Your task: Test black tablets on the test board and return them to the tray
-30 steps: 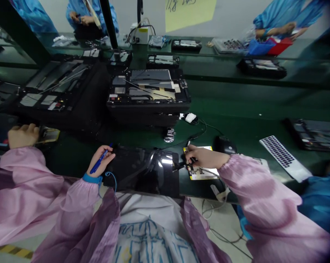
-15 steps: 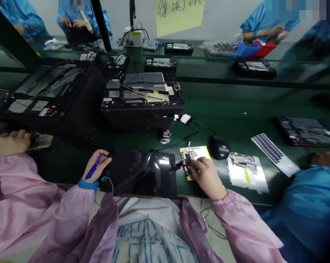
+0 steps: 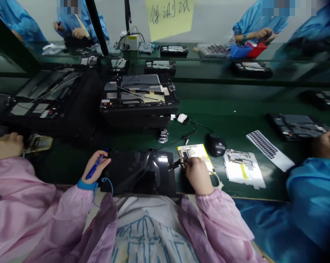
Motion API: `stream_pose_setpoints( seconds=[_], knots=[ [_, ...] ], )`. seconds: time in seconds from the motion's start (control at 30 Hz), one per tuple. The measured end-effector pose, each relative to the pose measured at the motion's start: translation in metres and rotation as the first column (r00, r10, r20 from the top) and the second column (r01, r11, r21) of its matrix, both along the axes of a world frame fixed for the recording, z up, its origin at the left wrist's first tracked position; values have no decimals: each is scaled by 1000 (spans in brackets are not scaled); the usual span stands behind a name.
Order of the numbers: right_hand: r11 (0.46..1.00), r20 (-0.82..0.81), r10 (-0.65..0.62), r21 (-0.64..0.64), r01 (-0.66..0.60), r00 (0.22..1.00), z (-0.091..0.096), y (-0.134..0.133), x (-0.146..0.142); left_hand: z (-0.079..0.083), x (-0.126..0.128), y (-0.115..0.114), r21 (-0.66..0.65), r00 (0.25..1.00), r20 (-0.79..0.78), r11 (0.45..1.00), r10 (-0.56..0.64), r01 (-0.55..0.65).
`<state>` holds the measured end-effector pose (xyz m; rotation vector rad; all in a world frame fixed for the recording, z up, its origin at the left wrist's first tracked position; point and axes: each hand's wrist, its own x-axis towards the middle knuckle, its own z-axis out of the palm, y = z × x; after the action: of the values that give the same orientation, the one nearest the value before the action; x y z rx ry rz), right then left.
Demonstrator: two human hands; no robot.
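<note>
My right hand [image 3: 198,176] has slid nearer me along the yellow-edged card [image 3: 194,152], its fingers pinched closed on a small circuit board [image 3: 182,159] at that card's left edge, just beside the black tablet panel [image 3: 143,173]. My left hand [image 3: 95,167] curls closed around a blue pen [image 3: 89,175].

A green worktop [image 3: 230,117] carries an opened laptop base [image 3: 139,96] with its internals exposed. To the right sit a black HP mouse [image 3: 215,144], a printed sheet [image 3: 243,168] and a silver keyboard deck [image 3: 267,149]. A co-worker's blue sleeve [image 3: 313,197] crowds the right edge, and a handwritten yellow note [image 3: 169,18] hangs on the far wall.
</note>
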<state>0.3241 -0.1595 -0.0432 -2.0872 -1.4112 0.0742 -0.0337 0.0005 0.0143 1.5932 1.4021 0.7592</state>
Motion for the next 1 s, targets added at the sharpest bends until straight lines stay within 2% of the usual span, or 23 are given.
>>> stream_pose_setpoints(
  seconds=[0.13, 0.27, 0.33, 0.43, 0.53, 0.63, 0.7, 0.73, 0.87, 0.93, 1.0],
  knots=[
    [1000, -29, -3, 13, 4, 1000, 5, -5, -1, 14, -5, -5, -62, 999, -7, 997, -45, 44],
    [996, -65, -16, 82, 21, 998, 26, -12, -10, 29, -11, -12, -63, 993, 0, 991, -119, 119],
    [993, -107, 43, 118, -30, 993, 40, -12, -21, 37, -13, -20, -6, 992, 11, 992, -130, 130],
    [972, -191, 217, 134, -193, 957, 61, -10, -37, 52, -15, -35, 150, 988, 47, 979, -148, 140],
    [932, -212, 342, 202, -301, 916, 82, -16, -42, 67, -18, -50, 390, 970, 107, 907, -217, 160],
    [835, -84, 488, 335, -436, 869, 99, -31, -36, 75, -21, -57, 624, 914, 122, 746, -388, 233],
    [769, 39, 547, 372, -520, 837, 102, -40, -31, 71, -21, -56, 725, 893, 37, 627, -449, 285],
    [752, 88, 555, 371, -545, 827, 100, -42, -30, 66, -21, -54, 758, 893, -9, 580, -450, 299],
    [766, 155, 543, 313, -562, 826, 73, -43, -31, 31, -26, -49, 813, 882, -193, 433, -429, 388],
    [779, 133, 548, 277, -562, 826, 57, -43, -33, 13, -30, -52, 792, 867, -304, 401, -395, 461],
    [783, 111, 566, 236, -575, 817, 45, -46, -34, 0, -34, -59, 747, 866, -366, 446, -342, 492]
  ],
)
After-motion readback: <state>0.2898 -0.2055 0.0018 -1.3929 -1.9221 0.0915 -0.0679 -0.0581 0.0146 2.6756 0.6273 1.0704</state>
